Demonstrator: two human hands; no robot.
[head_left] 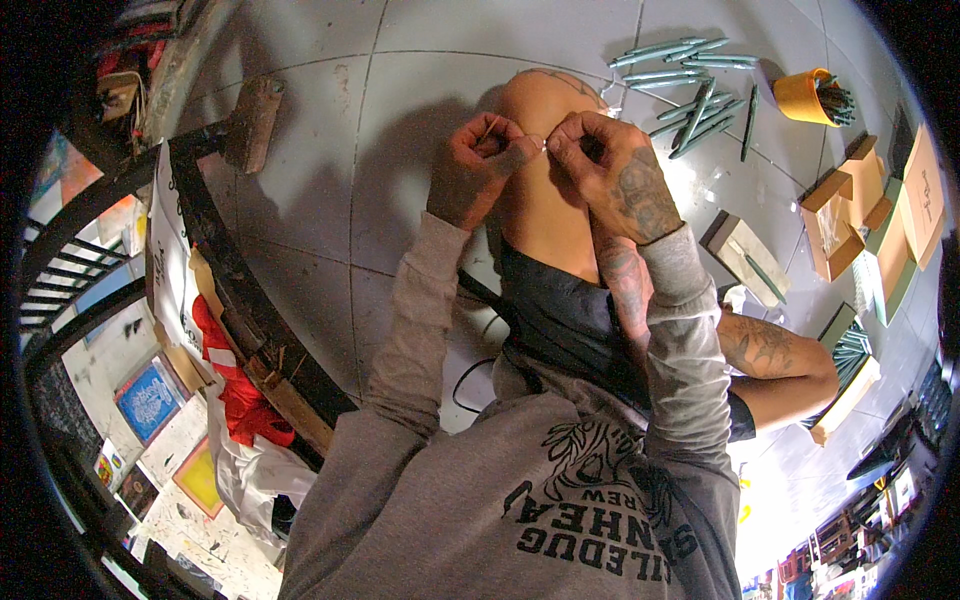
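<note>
Both hands meet above my raised bare knee point(550, 100), fingertips almost touching. My left hand point(485, 165) is closed in a pinch, with a thin strand showing near its curled fingers. My right hand point(610, 170), tattooed on its back, pinches from the other side. Between the fingertips shows a tiny pale bit point(544, 146), too small to name. Nearest to the right hand, beyond it on the floor, lie several loose teal pens point(700, 115) in a rough pile.
A yellow cup point(800, 98) full of pens stands at the far right. Nearby are open cardboard boxes point(840, 220), a grey block point(745, 255) with a pen on it, and a box of pens point(850, 360). A dark frame point(240, 270) with red cloth point(240, 395) runs along the left.
</note>
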